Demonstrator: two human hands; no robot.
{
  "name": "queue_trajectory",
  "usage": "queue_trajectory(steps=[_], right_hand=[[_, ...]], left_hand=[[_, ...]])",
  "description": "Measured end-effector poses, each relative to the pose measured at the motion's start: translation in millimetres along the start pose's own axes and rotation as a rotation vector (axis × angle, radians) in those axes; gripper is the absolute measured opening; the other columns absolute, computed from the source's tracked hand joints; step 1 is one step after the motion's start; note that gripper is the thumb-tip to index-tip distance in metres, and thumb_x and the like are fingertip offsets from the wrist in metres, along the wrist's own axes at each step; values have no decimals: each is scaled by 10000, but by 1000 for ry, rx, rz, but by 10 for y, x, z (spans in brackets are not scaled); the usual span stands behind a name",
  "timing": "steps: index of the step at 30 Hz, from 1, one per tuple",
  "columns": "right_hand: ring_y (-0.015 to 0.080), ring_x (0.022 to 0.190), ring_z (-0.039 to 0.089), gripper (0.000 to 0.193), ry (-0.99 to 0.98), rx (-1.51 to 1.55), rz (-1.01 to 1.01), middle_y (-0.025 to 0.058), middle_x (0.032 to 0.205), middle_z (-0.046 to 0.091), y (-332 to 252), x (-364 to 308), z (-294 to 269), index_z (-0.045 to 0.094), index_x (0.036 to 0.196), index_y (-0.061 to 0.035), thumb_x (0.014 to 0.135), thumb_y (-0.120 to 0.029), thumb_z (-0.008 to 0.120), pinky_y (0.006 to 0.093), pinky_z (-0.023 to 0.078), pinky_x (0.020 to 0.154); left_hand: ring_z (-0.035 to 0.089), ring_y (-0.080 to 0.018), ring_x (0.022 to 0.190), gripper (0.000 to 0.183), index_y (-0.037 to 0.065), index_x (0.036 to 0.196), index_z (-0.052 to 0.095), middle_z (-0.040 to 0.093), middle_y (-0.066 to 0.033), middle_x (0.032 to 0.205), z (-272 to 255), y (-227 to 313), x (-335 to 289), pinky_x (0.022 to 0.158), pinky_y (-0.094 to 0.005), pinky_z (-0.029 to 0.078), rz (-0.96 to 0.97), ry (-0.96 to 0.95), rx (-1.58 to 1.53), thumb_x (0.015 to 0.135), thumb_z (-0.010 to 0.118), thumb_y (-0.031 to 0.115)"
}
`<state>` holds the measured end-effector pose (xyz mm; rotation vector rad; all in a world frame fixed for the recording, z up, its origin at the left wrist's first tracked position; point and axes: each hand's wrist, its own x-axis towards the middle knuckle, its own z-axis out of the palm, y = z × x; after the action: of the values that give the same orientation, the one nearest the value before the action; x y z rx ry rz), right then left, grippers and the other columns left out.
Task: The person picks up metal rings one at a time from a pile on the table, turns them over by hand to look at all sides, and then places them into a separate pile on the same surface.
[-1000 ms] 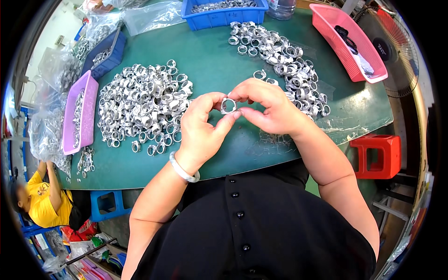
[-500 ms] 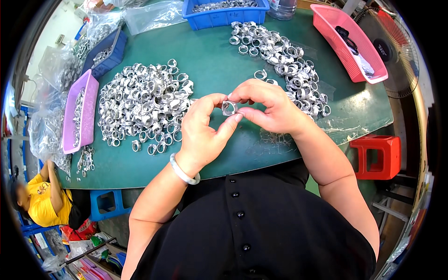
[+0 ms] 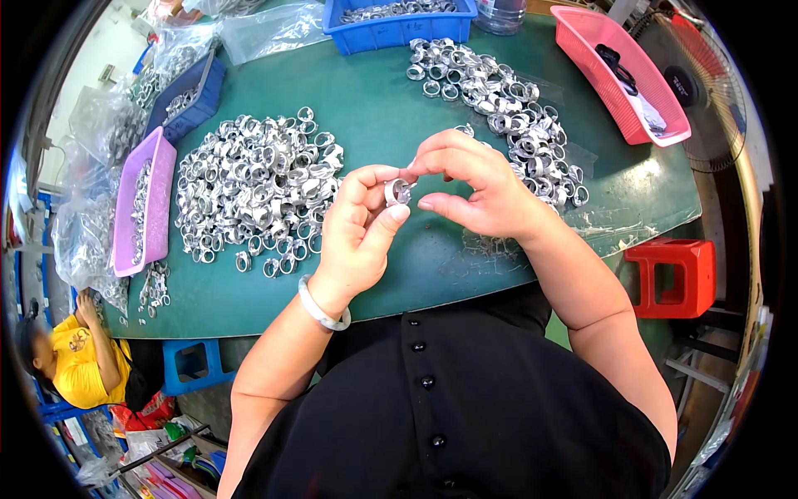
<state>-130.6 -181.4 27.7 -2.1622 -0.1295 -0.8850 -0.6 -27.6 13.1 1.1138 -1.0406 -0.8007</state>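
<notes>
My left hand [image 3: 352,229] pinches a small silvery metal ring [image 3: 391,194] between thumb and fingers, above the green table. My right hand [image 3: 490,187] is just right of it, thumb and forefinger apart. Its forefinger tip comes close to the left fingertips; whether they touch I cannot tell. A broad heap of similar metal rings [image 3: 258,179] lies left of my left hand. Beyond my right hand, a longer heap of rings [image 3: 515,104] stretches toward the back, partly hidden by that hand.
A purple basket [image 3: 155,200] and a dark blue bin [image 3: 195,104] stand left, by plastic bags [image 3: 83,224] of parts. At the back are a blue crate [image 3: 403,32] and a pink basket [image 3: 611,75]. A person in yellow [image 3: 83,366] sits left; a red stool [image 3: 686,279] stands right.
My right thumb and fingers have come off the ring and spread apart. My left hand has shifted slightly left with the ring, which is turned differently.
</notes>
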Motion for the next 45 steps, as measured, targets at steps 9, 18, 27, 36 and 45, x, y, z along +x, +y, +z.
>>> queue_trajectory(steps=[9,18,27,36,45], right_hand=[[237,851,595,272,41,-57,-83,86,949,575,23,-22,28,648,937,-55,687,-18,747,323,493,718],[238,793,570,176,80,-110,-114,64,872,570,0,-14,36,656,841,-64,693,-42,749,329,466,664],[254,821,577,165,71,-155,-90,69,879,582,23,13,-46,656,856,-65,709,-32,723,338,475,688],[299,1014,532,280,-33,-711,340,99,1030,594,335,-153,-171,620,1077,-44,798,-37,592,400,409,902],[297,1028,529,342,-101,-949,314,110,1046,603,402,-177,-79,588,1131,-17,791,-54,574,412,393,914]], left_hand=[[512,-112,1111,362,26,1249,387,526,-105,1260,-46,-69,-43,951,-257,392,21,-86,-175,910,500,-34],[511,-115,1107,398,29,1275,355,556,-76,1205,10,-49,-37,975,-268,370,-3,-79,-168,908,489,-44],[528,-150,1110,384,31,1263,353,551,-106,1233,-24,-104,-48,1001,-300,375,-12,-99,-168,912,493,-39],[524,-297,1196,353,51,1202,475,592,-133,1213,-309,55,94,996,-339,401,209,52,725,866,552,-22],[379,-374,1292,369,74,1175,542,511,-159,1304,-1150,94,214,1069,-580,185,126,421,1592,844,633,209]])
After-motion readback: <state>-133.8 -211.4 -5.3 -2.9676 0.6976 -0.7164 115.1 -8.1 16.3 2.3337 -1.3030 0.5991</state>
